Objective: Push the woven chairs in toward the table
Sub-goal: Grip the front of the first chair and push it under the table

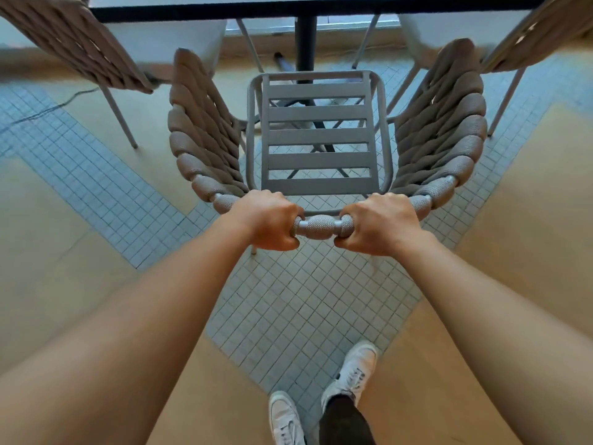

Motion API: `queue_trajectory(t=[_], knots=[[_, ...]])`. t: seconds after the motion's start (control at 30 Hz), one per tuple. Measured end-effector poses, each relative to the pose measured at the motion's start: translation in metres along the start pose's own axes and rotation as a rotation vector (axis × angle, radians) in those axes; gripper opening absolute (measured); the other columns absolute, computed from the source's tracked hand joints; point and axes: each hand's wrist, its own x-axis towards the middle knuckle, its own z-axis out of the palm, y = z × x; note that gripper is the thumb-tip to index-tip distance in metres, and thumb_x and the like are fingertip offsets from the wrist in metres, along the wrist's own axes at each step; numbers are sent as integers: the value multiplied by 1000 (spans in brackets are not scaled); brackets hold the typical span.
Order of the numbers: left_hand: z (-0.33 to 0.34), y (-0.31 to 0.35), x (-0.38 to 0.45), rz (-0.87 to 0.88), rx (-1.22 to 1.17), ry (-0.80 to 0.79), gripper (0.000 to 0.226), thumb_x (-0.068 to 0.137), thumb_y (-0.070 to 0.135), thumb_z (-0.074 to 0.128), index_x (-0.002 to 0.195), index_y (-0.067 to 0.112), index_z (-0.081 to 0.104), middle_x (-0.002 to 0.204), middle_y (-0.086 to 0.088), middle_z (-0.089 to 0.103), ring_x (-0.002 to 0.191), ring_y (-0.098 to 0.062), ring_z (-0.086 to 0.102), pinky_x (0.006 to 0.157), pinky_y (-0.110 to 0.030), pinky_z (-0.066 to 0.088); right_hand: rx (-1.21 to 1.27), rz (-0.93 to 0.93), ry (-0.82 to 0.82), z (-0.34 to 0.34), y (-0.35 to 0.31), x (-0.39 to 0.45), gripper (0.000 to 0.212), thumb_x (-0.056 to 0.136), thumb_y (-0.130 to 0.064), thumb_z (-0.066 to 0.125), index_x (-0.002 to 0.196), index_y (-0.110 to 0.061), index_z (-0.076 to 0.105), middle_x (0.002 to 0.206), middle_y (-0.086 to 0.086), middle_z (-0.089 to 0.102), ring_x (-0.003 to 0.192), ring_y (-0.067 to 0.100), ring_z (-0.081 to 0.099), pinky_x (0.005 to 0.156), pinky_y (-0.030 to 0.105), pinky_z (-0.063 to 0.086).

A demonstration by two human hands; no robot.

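Note:
A woven chair (321, 136) with a grey slatted seat and thick beige rope wound round its curved back stands right in front of me. My left hand (268, 221) and my right hand (380, 224) both grip the top rail of its back, close together at the middle. The chair faces the dark-edged table (288, 9) at the top of the view; its seat front lies just short of the table's black post (305, 40). Two more woven chairs, one at the far left (77, 43) and one at the far right (532, 33), flank it beside the table.
The floor mixes tan boards (80, 252) and bands of small pale tiles (305, 300). A dark cable (48, 107) runs across the tiles at the left. My white shoes (321, 396) stand on the tiles behind the chair.

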Motion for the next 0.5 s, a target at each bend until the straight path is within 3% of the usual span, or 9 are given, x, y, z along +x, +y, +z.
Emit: queue_trajectory(t=[0.07, 0.23, 0.33, 0.43, 0.5], knots=[[-5, -6, 7, 2, 3, -1, 36, 72, 57, 58, 103, 40, 65, 64, 13, 54, 53, -5, 49, 45, -22, 31, 6, -12, 12, -3, 3, 9, 52, 67, -79, 47, 92, -40, 69, 71, -9, 54, 66, 20, 51, 63, 32, 37], [-15, -18, 21, 9, -11, -21, 40, 74, 54, 61, 111, 39, 64, 70, 13, 60, 58, -7, 56, 48, -23, 37, 31, -37, 39, -6, 12, 24, 55, 69, -80, 50, 99, -38, 70, 76, -7, 62, 66, 19, 50, 62, 32, 35], [-18, -25, 28, 4, -3, 16, 44, 71, 57, 56, 112, 39, 60, 81, 13, 66, 66, -13, 61, 51, -25, 41, 48, -35, 86, -8, 15, 36, 62, 66, -82, 45, 98, -37, 71, 79, -2, 69, 70, 25, 61, 61, 33, 34], [-16, -28, 24, 52, -46, 218, 40, 73, 58, 54, 103, 34, 64, 83, 11, 70, 69, -17, 64, 57, -30, 51, 136, -106, 198, -4, 21, 33, 59, 71, -79, 44, 94, -31, 69, 80, -1, 73, 75, 28, 68, 62, 33, 44], [-3, -27, 17, 97, -66, 432, 36, 78, 52, 56, 99, 27, 70, 87, 5, 74, 82, -20, 69, 82, -39, 55, 242, -214, 366, 7, 25, 22, 53, 83, -70, 52, 102, -25, 73, 105, 2, 76, 103, 29, 70, 85, 43, 52]])
